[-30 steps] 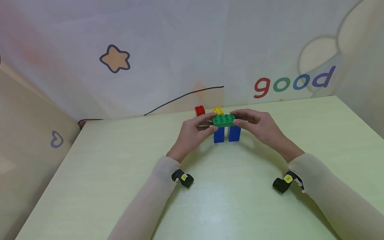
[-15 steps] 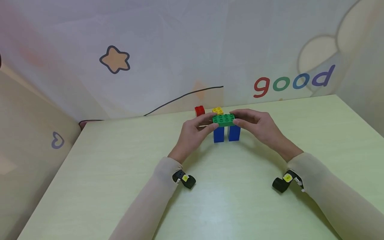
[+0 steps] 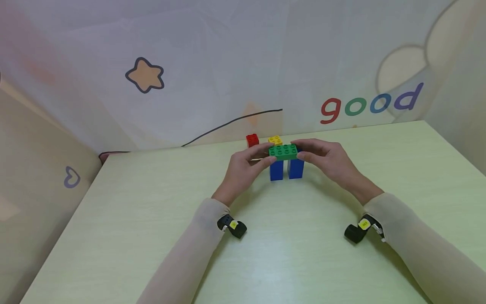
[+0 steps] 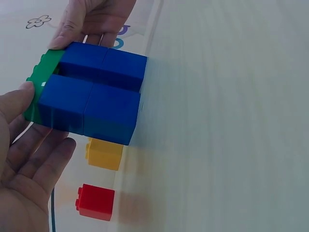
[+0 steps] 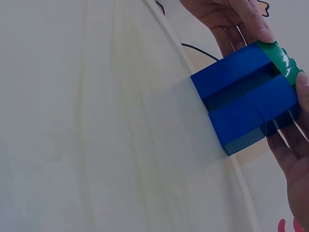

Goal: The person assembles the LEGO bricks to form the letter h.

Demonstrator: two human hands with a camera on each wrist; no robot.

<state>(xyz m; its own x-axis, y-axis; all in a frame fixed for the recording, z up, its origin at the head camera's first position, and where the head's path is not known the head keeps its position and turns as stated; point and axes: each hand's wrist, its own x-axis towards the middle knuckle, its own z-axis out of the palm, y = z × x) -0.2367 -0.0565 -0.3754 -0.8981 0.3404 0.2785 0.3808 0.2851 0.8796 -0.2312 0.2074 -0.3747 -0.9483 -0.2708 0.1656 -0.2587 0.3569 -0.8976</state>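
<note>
A green toy building brick (image 3: 283,152) with studs on top lies across two blue pillars. Each pillar is made of stacked blue bricks (image 4: 111,108), with a narrow gap between the two. My left hand (image 3: 247,166) holds the green brick's left end, its thumb (image 4: 19,99) on the near side and fingers behind. At the other end my right hand (image 3: 332,160) pinches the brick between thumb (image 5: 303,89) and fingers. The right fingertips lie partly behind the right blue pillar (image 3: 295,169) in the right wrist view.
Behind the blue pillars, near the table's back edge, stand a yellow brick (image 3: 275,140) and, to its left, a red brick (image 3: 252,140). A printed cloth backdrop (image 3: 212,76) rises right behind the pale table (image 3: 152,219).
My left thumb has shifted slightly up along the green brick's front, and my right thumb slightly outward at its end. The blue pillars and the other bricks stay put.
</note>
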